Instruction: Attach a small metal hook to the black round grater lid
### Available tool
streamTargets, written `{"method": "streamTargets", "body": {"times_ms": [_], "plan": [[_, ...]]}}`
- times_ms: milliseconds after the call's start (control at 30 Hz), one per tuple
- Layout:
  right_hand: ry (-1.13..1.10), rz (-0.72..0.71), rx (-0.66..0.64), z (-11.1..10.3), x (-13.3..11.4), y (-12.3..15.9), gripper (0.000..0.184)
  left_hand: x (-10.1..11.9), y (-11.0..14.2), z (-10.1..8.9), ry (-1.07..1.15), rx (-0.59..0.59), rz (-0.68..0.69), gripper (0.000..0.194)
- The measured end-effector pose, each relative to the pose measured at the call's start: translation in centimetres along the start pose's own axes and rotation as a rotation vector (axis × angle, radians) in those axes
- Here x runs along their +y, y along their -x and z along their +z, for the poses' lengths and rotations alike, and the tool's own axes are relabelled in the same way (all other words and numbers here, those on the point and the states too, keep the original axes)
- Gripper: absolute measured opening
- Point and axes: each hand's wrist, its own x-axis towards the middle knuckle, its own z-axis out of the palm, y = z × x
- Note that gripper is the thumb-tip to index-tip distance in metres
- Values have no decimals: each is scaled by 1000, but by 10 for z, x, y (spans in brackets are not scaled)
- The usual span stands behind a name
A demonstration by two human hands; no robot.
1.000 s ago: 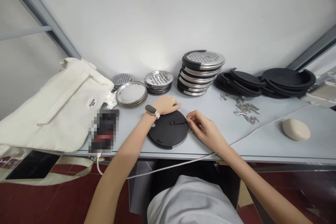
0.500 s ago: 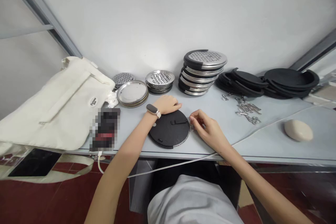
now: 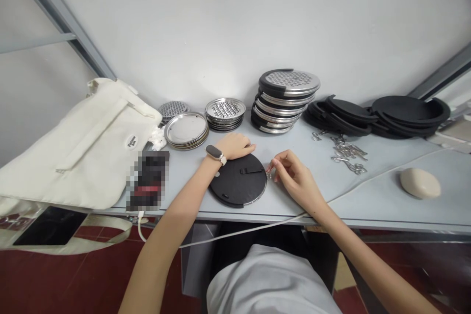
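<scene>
A round grater disc (image 3: pixel 235 184), black side up, lies flat on the table near its front edge. It has a small black strap on top, and a strip of metal rim shows at its lower right. My left hand (image 3: pixel 235 147), with a watch on the wrist, is closed over the disc's far edge; its fingertips are partly hidden. At the disc's right edge, my right hand (image 3: pixel 290 171) pinches a small metal clip (image 3: pixel 269 175) between thumb and fingertips. Whether the clip is fastened to the disc, I cannot tell.
Behind stand metal grater plates (image 3: pixel 225 110), plain metal discs (image 3: pixel 187 130) and stacked black-rimmed graters (image 3: pixel 287 103). Black covers (image 3: pixel 405 115) and loose metal clips (image 3: pixel 349 152) lie right. A white cable (image 3: pixel 368 179) crosses the table near a beige mouse (image 3: pixel 419 183). Left sits a white bag (image 3: pixel 73 152).
My right hand has shifted slightly, its fingers lifting and opening a little around the pinched clip. My left hand and the disc hold their place.
</scene>
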Motion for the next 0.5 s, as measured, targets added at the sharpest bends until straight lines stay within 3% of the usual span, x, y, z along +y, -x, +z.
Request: {"method": "streamTargets", "body": {"times_ms": [200,500], "plan": [[-76,55,28,-2,0,1,15,-1,-1,1,-3,-3,-4,57],[109,-4,24,-3,2,1,14,0,-1,0,11,6,-1,58]]}}
